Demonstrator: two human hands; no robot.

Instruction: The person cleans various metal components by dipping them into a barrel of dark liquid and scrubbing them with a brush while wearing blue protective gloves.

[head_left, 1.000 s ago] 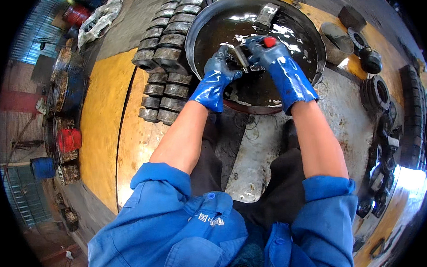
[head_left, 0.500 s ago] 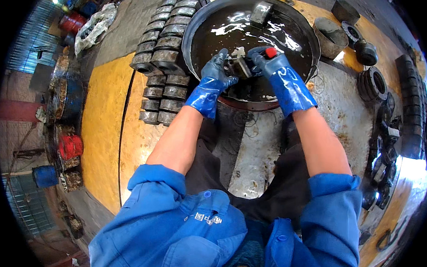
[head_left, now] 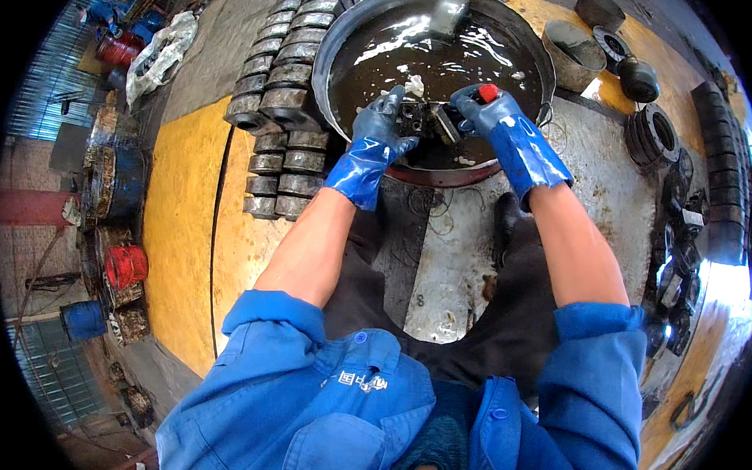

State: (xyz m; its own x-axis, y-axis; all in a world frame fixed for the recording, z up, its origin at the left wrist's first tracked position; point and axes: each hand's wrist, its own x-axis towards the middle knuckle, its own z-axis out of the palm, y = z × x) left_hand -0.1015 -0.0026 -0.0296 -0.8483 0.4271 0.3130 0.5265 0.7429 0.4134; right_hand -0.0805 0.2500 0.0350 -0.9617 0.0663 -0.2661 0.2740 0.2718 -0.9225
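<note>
Since a second ago the hands and the basin have slid up toward twelve o'clock in the view, and the two gloves have drawn a little closer around the part they share. The left hand (head_left: 380, 131), in a blue rubber glove, is closed on the left end of a dark metal block (head_left: 421, 120). The right hand (head_left: 489, 115) grips a tool with a red tip (head_left: 485, 92), pressed against the block's right end. The block lies between the hands, its long axis running roughly from nine to three o'clock, just above the dark liquid. Both hands touch it, so neither is clearly nearer.

Around them is the round black basin (head_left: 343, 47) of murky liquid, with a grey piece (head_left: 447, 14) half sunk at twelve o'clock. At nine to ten o'clock of the basin stand rows of stacked metal rings (head_left: 278, 82). At one to two o'clock sit a grey bucket (head_left: 569, 51) and more dark rings (head_left: 649, 133) on the floor (head_left: 449, 262).
</note>
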